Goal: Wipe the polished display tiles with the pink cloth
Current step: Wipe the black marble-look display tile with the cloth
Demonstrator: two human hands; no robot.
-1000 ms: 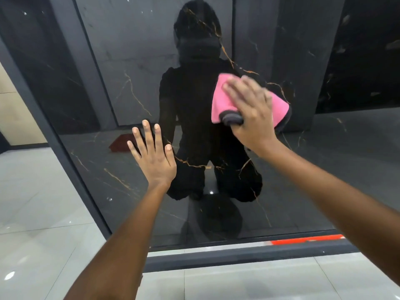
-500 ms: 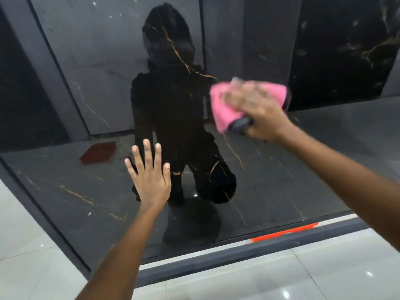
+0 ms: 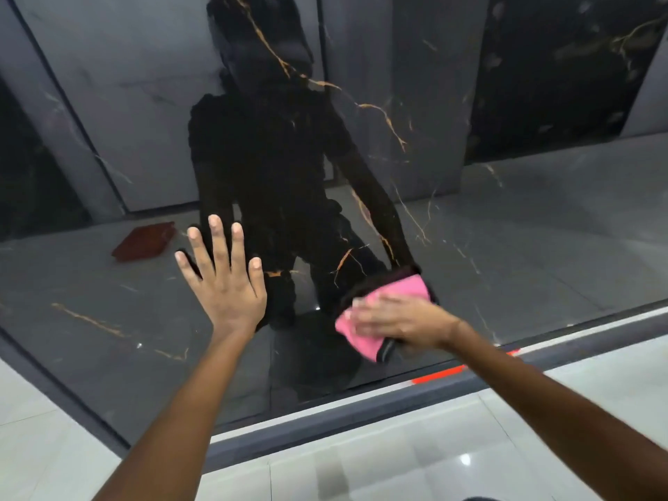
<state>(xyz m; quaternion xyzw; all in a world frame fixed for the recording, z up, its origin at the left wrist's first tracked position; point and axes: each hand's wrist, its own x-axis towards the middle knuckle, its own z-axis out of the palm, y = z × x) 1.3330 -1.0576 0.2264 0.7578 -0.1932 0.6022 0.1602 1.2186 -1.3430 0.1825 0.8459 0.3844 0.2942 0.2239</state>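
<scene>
Both hands are on the dark polished tile (image 3: 524, 247): the right hand (image 3: 401, 325) presses the pink cloth (image 3: 361, 338) flat against its lower part with fingers spread over the fabric, gripping nothing else that I can see, and the left hand (image 3: 226, 287) lies open with straight, fanned fingers braced on the glossy face, to the left of the cloth and a little higher.

The cloth sits near the tile's bottom edge, just above the grey frame rail (image 3: 325, 424) that borders it; a dark trim of the cloth hangs out under the palm. An orange strip (image 3: 439, 374) marks the rail just below and right of the cloth.

Risks, as I judge them:
- The bare left palm is likely to leave prints or a smear on the polish, so that patch needs its own pass.
- The bunched cloth covers only a small area, and a loose fold could slip from under the fingers and let skin drag on the surface.
- So close to the rail, a fast stroke could knock knuckles on the frame or skip the strip along the edge.
- Leaning weight on the braced hand could shift the panel, though how it is fixed cannot be seen.

A pale glossy floor (image 3: 397, 468) lies below the rail.
</scene>
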